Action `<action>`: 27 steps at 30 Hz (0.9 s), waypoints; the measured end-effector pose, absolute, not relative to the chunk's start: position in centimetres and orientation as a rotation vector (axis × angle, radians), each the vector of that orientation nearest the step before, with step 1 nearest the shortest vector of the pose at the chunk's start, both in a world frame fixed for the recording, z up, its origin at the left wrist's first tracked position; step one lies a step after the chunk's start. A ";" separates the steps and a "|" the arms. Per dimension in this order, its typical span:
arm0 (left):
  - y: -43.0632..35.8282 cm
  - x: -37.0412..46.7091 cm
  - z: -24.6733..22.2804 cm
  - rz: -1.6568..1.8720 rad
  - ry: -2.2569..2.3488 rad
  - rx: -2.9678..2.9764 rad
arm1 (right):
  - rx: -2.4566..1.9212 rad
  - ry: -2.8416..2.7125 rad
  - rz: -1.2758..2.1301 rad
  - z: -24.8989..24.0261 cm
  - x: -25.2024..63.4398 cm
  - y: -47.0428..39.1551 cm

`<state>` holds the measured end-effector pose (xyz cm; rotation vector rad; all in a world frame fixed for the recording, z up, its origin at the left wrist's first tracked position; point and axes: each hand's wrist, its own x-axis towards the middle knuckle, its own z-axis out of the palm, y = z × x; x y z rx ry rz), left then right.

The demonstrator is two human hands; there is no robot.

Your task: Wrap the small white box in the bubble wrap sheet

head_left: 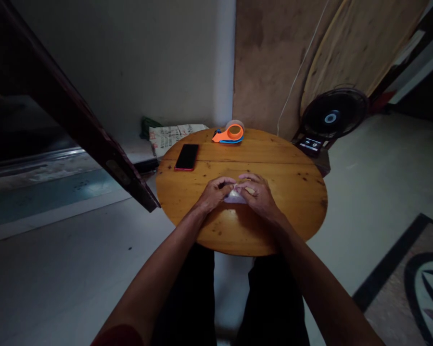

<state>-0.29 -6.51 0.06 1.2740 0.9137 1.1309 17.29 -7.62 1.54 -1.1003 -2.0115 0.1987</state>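
A small whitish, partly see-through item point(235, 197) lies between my hands near the middle of the round wooden table point(288, 192). My left hand point(216, 192) pinches its left side, thumb and fingers pressed together. From the right, my right hand point(257, 193) grips it too, with the fingers bent over its top. The fingertips of both hands nearly meet above it. Much of the item is covered by the fingers, and its exact kind is too small to tell.
A phone point(186, 157) with a red edge lies at the table's back left. An orange and blue tape dispenser point(231, 134) stands at the back edge. Behind are a printed sack point(171, 137) and, to the right, a black fan point(331, 117). A dark door edge point(119, 168) is at left.
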 end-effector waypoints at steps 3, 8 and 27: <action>-6.5 -0.3 0.0 1.137 0.896 1.254 | -1.095 -2.021 0.140 1.2 17.3 -7.7; -6.7 -0.3 0.2 1.127 0.904 1.238 | -1.053 -2.042 0.056 1.1 17.2 -7.8; -6.8 -0.4 0.8 1.115 0.902 1.189 | -0.981 -2.237 -0.092 1.7 17.5 -8.2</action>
